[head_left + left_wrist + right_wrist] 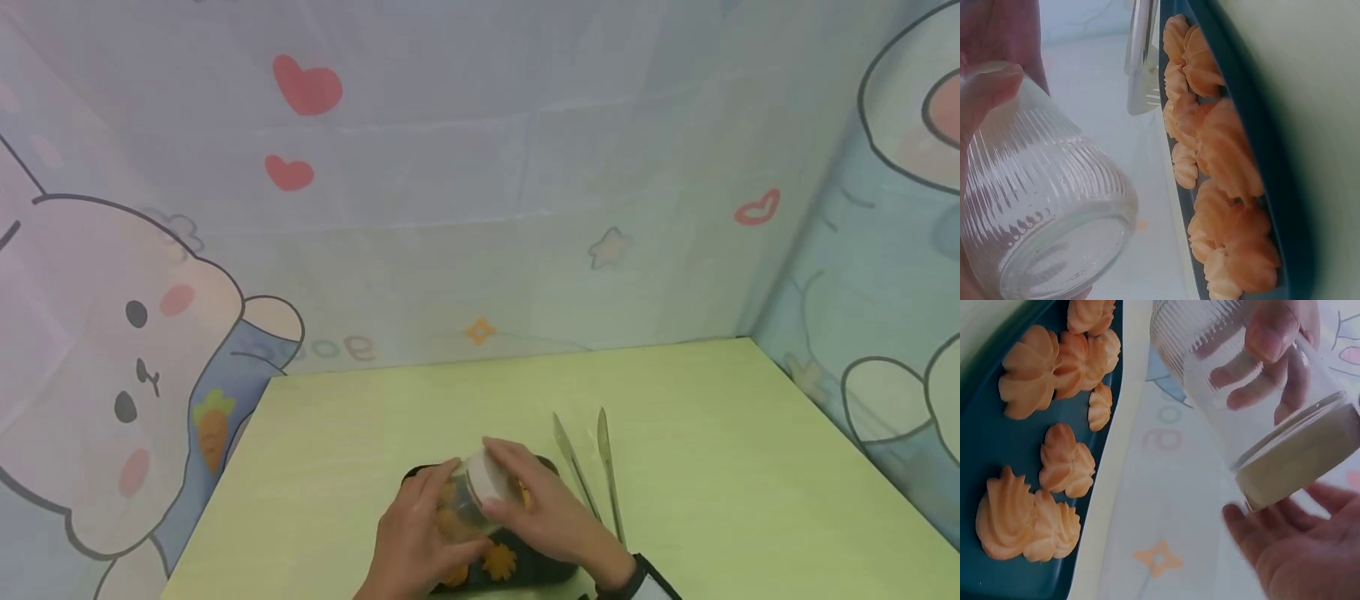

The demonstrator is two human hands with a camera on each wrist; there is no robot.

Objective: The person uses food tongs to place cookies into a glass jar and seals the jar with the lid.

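1. The desk (pixel 675 433) is big and green. I work at its near edge, and the jar is up in the air over that edge. If I let go, the jar could drop, hit the desk and break, because it is glass.

2. The dark tray (pixel 543 571) sits at the near edge of the desk, right under my hands. It is full of orange cookies (pixel 1029 372). If the jar slips, it could land on them and smash them.

3. The tongs (pixel 592 475) lie flat on the desk, just beside the right side of the tray. My right arm is close to them and could bump them.

4. The jar (pixel 468 500) is clear glass with thin ribs, and it looks empty inside. I hold it tipped on its side above the tray. The ribs are smooth, so I think it could turn in my grip if I twist too hard.

5. My left hand (pixel 420 537) is curled around the body of the jar, fingers on one side and thumb on the other. It is a firm hold.

6. My right hand (pixel 543 508) is bent around the white lid (pixel 1300 459). My fingers touch its rim and my palm is near it. If the lid pops off fast, it could fly away.
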